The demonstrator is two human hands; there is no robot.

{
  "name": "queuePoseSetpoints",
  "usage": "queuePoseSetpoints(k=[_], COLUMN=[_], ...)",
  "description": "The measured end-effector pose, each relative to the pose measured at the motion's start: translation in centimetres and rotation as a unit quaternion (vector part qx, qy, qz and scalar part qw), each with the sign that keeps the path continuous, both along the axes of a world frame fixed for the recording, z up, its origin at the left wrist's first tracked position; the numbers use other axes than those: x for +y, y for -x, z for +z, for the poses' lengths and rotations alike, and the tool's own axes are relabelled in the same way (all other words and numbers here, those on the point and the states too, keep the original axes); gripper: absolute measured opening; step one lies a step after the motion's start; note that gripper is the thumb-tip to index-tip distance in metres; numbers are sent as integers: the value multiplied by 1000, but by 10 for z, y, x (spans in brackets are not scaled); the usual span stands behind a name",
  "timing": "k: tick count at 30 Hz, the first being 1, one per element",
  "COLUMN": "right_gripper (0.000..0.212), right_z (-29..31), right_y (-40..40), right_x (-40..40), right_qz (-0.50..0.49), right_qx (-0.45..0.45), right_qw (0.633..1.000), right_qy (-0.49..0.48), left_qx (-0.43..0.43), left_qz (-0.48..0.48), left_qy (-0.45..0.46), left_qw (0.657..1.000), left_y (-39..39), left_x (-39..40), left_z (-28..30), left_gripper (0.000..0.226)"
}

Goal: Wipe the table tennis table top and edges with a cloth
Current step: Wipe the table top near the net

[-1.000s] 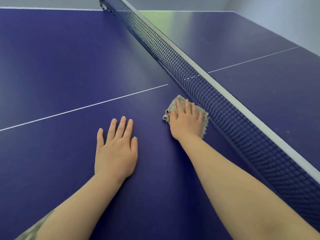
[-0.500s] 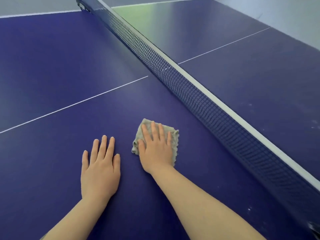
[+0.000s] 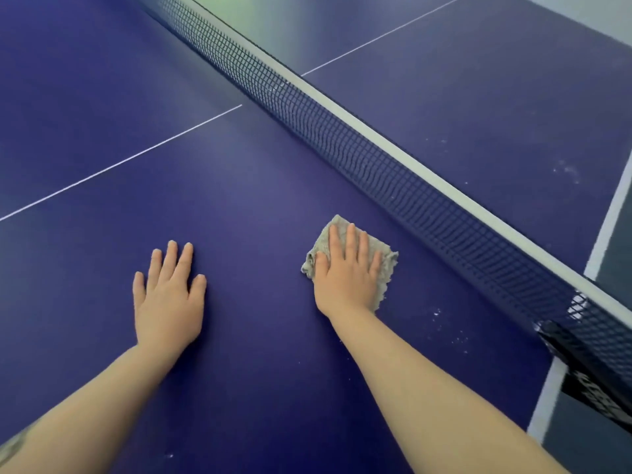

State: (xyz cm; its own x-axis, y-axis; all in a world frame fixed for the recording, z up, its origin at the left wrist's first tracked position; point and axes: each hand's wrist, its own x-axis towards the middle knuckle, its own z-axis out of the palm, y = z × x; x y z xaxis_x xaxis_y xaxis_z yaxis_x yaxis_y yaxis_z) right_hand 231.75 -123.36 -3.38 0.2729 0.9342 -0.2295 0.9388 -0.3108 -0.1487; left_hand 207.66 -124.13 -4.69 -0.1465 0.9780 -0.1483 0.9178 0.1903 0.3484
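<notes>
The blue table tennis table fills the view. A small grey cloth lies flat on it, a short way in front of the net. My right hand presses on the cloth with straight, spread fingers and covers most of it. My left hand rests flat on the bare table top to the left, fingers straight, holding nothing. White specks of dirt dot the surface to the right of the cloth.
The dark net with its white top band runs diagonally from upper left to lower right. Its black clamp post sits at the table's right side edge, marked by a white line. More specks lie beyond the net.
My right hand has slid the cloth along the net toward the table's right edge, which now shows with the net post. My left hand has followed, still flat on the table.
</notes>
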Motion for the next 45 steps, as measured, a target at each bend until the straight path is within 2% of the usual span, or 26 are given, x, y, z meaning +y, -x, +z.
queuePoseSetpoints(k=[3,7,14,19,23,26,29,31,33,34,38,40,42,45], right_gripper=[57,57,59,58,57,59,68,70,68,64,57,57,57,61], right_z=[-1,2,2,3,-2,-4,-6,-7,-6,-4,1,2,-4,-8], right_y=[42,103,192,198,173,148,112,93,97,106,139,132,107,53], right_x=[16,8,-114,-179,-185,-153,-123,-128,-156,-171,-182,-162,-150,-176], right_qz=[105,230,407,484,523,462,291,165,116,131,284,308,245,45], right_qx=[25,42,75,84,81,41,-2,-15,-7,5,48,36,24,-26], right_qw=[994,972,910,870,848,886,957,986,993,991,958,951,969,998], right_qy=[0,13,28,28,19,-4,-10,-12,-17,-20,-17,-19,-18,-18], left_qx=[-25,4,54,70,53,60,74,74,58,59,55,51,43,40], left_qz=[-18,20,152,195,240,184,96,76,79,77,76,86,85,73], left_qy=[2,-18,-17,3,6,2,-14,-26,-36,-40,-56,-52,-46,-30], left_qw=[1000,1000,987,978,969,981,993,994,995,994,994,994,994,996], left_y=[16,49,105,96,68,42,9,-5,-9,-9,-10,-13,-14,-13], left_x=[-22,-96,-217,-250,-258,-253,-252,-257,-261,-262,-258,-257,-258,-261], left_z=[4,1,-8,-4,-2,-3,-10,-15,-15,-15,-18,-16,-14,-10], left_gripper=[54,53,50,57,52,53,57,58,58,58,58,59,60,61])
